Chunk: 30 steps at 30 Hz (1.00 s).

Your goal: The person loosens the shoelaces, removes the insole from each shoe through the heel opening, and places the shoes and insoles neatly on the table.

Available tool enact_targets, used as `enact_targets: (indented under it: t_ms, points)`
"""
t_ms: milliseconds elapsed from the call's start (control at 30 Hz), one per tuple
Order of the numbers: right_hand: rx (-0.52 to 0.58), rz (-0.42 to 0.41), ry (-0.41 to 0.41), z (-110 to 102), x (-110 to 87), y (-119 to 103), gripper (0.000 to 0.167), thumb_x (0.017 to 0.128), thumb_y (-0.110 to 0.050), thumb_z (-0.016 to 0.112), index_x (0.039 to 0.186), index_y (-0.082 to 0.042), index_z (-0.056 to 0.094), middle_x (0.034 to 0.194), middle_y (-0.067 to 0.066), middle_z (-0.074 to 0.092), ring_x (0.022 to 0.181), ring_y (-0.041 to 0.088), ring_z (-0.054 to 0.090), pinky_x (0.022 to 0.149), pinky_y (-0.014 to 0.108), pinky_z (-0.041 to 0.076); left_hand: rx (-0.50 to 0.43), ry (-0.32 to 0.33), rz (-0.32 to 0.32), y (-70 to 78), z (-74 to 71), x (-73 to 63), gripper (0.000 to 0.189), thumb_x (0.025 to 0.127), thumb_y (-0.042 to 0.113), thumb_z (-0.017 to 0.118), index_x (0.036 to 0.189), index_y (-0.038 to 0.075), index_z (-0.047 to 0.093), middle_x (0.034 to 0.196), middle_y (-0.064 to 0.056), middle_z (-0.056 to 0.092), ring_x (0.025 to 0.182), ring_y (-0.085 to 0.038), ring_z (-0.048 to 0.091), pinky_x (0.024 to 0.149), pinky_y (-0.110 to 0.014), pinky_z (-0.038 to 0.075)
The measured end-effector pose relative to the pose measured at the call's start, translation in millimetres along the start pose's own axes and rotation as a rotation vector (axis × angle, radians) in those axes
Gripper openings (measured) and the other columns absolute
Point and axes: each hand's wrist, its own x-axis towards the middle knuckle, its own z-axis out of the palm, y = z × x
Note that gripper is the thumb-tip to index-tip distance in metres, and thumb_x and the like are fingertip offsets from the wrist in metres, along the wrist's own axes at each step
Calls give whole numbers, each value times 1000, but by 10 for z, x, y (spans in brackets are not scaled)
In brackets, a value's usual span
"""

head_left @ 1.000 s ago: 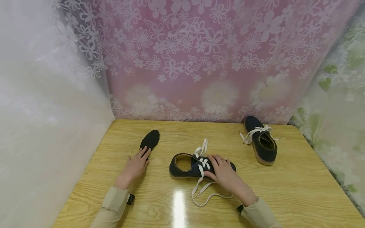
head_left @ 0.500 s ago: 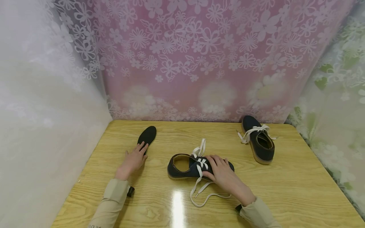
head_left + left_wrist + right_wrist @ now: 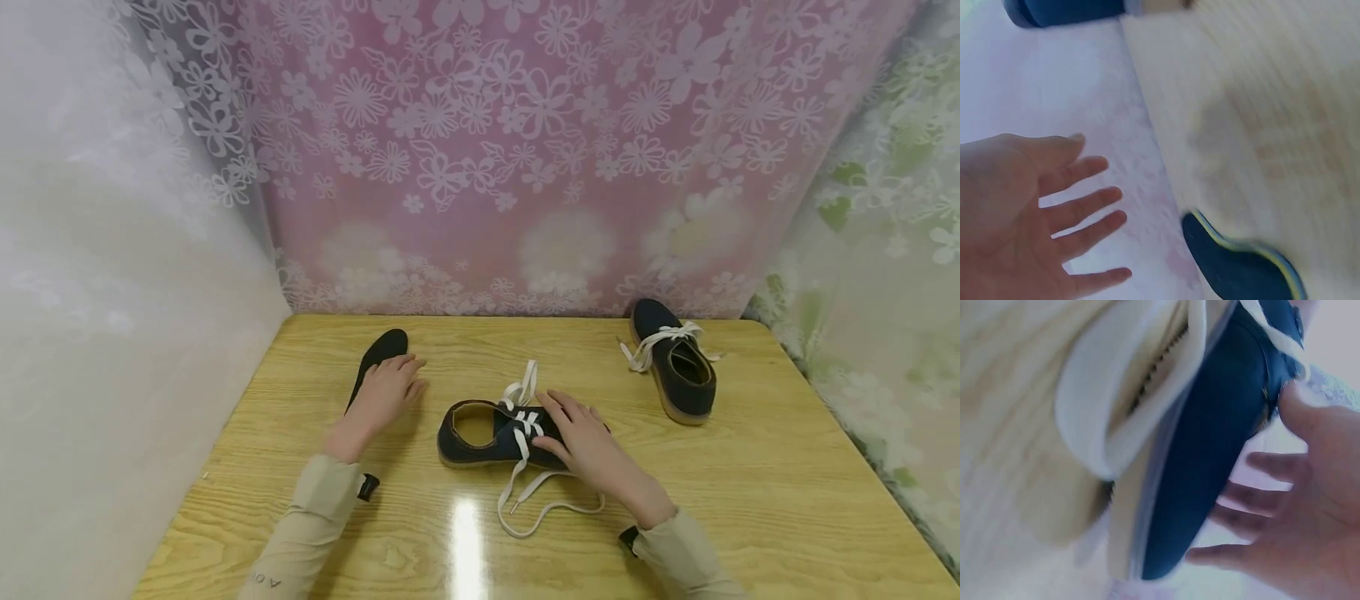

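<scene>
A black insole (image 3: 380, 354) lies at the left of the table, partly hidden by my left hand (image 3: 381, 400). In the left wrist view that hand's fingers (image 3: 1085, 206) are spread and apart from the insole (image 3: 1241, 269). A dark navy lace-up shoe (image 3: 468, 452) lies across the middle, heel to the left, its white laces (image 3: 530, 425) loose. My right hand (image 3: 592, 450) is over its toe end, fingers loosely extended. The right wrist view has the thumb close to the upper (image 3: 1210, 437); whether it touches is unclear.
A second navy shoe (image 3: 682, 379) with tied white laces stands at the back right of the wooden table (image 3: 360, 550). A loose lace end (image 3: 547, 508) trails in front of the middle shoe. Flowered curtains (image 3: 487, 167) border the back and sides.
My left hand has come off the insole and moved right, its fingers now pointing rightward. My right hand has loosened slightly and shifted up over the shoe's toe.
</scene>
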Motion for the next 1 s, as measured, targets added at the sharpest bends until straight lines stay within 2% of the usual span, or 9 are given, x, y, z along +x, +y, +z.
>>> enact_targets:
  t_ms: [133,233,333,433,567,700,800,867,1000]
  points:
    - [-16,-139,206,-123,10,-6,53,92,-19,75,140,-5,56,136,19,57,121,39,58,98,57,48,-51,55,104,194,-18,130,40,107,27,54,140,6,59,141,-17,58,130,-39,54,107,-61,41]
    - [-6,-281,285,-167,-41,-59,36,87,-15,80,121,-9,69,119,7,66,107,25,65,88,43,55,-112,40,154,318,-14,220,39,108,29,51,141,9,59,143,-13,58,132,-36,53,108,-55,42]
    - [23,-428,250,-136,-128,-135,27,82,-14,84,108,-14,74,106,-2,68,94,14,66,80,31,56,-177,-21,195,438,1,292,41,109,30,48,144,11,57,147,-10,55,135,-33,51,113,-51,39]
    - [57,-512,133,-58,-222,-200,34,79,-21,86,110,-15,74,107,-3,67,91,10,65,77,26,55,-230,-92,233,556,31,350,42,110,31,46,146,11,54,149,-11,52,136,-33,51,113,-49,39]
    - [50,-516,-24,38,-309,-252,54,76,-33,86,125,-18,70,115,1,64,93,10,62,74,27,54,-268,-173,278,687,96,398,44,110,31,45,149,11,51,150,-12,51,134,-32,53,110,-49,43]
    - [-2,-460,-98,99,-343,-280,63,75,-31,86,133,-20,66,117,4,61,92,11,61,71,28,53,-324,-242,309,758,189,413,44,111,32,43,151,15,50,150,-9,51,133,-29,54,109,-48,43]
    - [-46,-417,-108,124,-355,-293,58,75,-24,88,130,-20,69,113,1,62,91,12,61,71,27,53,-342,-284,316,767,265,405,41,111,33,42,146,18,56,145,-5,57,131,-25,56,108,-45,45]
    - [-61,-391,-114,136,-363,-294,49,78,-17,86,125,-20,72,110,-1,62,91,11,60,73,26,53,-342,-308,301,760,310,391,40,111,35,41,142,19,61,142,-3,60,129,-22,57,108,-42,46]
    - [-69,-343,-109,159,-354,-273,30,77,-7,84,105,-15,76,98,-4,63,85,9,61,72,24,54,-354,-332,247,749,359,354,43,110,42,40,138,19,64,135,-2,65,115,-18,65,100,-40,51]
